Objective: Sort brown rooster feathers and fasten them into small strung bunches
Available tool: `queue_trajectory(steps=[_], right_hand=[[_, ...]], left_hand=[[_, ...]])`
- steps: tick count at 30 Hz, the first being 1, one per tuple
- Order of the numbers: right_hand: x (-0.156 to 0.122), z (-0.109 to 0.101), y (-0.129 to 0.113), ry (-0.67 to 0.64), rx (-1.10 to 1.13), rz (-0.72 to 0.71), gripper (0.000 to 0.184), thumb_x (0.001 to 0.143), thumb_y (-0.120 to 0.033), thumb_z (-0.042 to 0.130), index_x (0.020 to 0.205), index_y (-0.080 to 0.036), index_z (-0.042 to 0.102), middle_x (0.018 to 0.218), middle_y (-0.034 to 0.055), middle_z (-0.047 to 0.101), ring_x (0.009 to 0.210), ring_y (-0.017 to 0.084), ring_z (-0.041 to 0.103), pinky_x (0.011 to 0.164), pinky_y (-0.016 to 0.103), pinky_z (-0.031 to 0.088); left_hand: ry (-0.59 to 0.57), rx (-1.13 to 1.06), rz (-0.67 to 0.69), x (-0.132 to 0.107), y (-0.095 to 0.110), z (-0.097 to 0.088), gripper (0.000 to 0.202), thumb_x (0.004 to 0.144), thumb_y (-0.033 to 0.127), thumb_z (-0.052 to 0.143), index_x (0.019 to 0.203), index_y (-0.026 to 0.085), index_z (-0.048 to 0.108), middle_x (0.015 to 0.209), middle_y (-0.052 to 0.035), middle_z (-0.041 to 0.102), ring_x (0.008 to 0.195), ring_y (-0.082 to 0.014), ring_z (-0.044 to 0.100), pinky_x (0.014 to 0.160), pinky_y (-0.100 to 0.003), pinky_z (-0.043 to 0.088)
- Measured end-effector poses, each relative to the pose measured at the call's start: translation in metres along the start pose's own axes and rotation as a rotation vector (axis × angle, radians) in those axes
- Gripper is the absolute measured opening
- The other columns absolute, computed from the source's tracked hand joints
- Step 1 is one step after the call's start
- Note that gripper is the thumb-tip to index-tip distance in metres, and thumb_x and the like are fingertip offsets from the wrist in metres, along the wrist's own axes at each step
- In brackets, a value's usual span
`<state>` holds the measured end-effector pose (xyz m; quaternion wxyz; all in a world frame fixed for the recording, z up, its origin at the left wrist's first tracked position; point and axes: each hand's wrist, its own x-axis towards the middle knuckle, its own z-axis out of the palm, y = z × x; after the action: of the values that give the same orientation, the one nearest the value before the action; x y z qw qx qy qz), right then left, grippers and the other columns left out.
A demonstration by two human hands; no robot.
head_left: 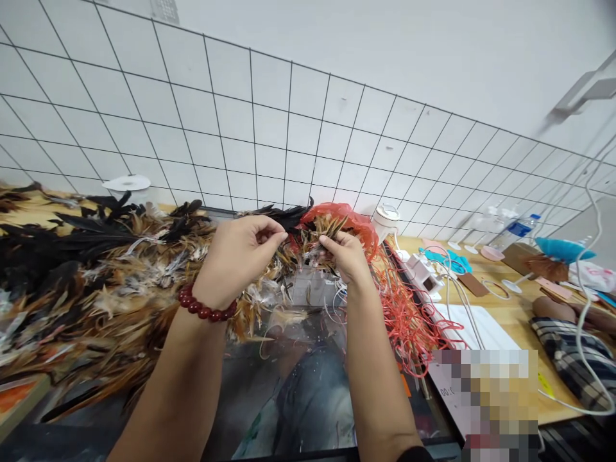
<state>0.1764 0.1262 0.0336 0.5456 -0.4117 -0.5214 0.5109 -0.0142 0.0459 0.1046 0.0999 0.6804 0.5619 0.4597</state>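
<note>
Brown and dark feathers [332, 224] are pinched between the thumb and fingers of my right hand [350, 258], in front of a red plastic bag [339, 210]. To the left, level with it, my left hand [245, 253] has its thumb and index finger pressed together, a red bead bracelet [205, 311] on the wrist. Whatever those fingertips hold, if anything, is too small to make out. Long black feathers [289, 217] lie just behind the left fingertips. A big heap of brown, black and white feathers [110, 289] spreads out under and left of my left arm.
Tangled red cords [404, 308] lie right of my right forearm, beside a power strip [423, 273] with white cables. A lidded white cup [386, 221] stands at the back, before a wire grid [269, 128]. Another person's plaid sleeve [572, 353] shows at the right.
</note>
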Motion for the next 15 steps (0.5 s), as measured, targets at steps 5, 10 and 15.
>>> queue_trajectory(steps=[5,10,15], right_hand=[[-0.009,0.008,-0.016,0.06,0.131,-0.077,0.033,0.057,-0.04,0.08,0.073,-0.017,0.064,0.064,-0.0044,0.062,0.051,0.007,0.051,0.052,0.022,0.046],[-0.016,0.02,-0.024,0.02,0.162,-0.144,0.029,0.06,-0.038,0.08,0.074,-0.017,0.067,0.066,-0.003,0.065,0.052,0.007,0.052,0.052,0.022,0.047],[-0.017,0.024,-0.024,0.006,0.206,-0.119,0.029,0.058,-0.037,0.081,0.074,-0.017,0.067,0.064,-0.0027,0.065,0.05,0.007,0.053,0.05,0.021,0.047]], left_hand=[[-0.111,0.015,0.028,-0.003,0.006,0.011,0.029,0.081,0.043,0.059,0.079,0.02,0.075,0.076,-0.0039,0.074,0.07,-0.0188,0.064,0.064,-0.028,0.044],[-0.207,0.013,0.022,-0.004,0.006,0.028,0.023,0.076,0.04,0.066,0.084,0.021,0.075,0.077,-0.0034,0.073,0.07,-0.0195,0.063,0.062,-0.029,0.041],[-0.227,0.151,0.038,-0.003,0.003,0.031,0.021,0.081,0.032,0.056,0.074,0.022,0.073,0.065,-0.0029,0.069,0.065,-0.02,0.06,0.063,-0.031,0.038]])
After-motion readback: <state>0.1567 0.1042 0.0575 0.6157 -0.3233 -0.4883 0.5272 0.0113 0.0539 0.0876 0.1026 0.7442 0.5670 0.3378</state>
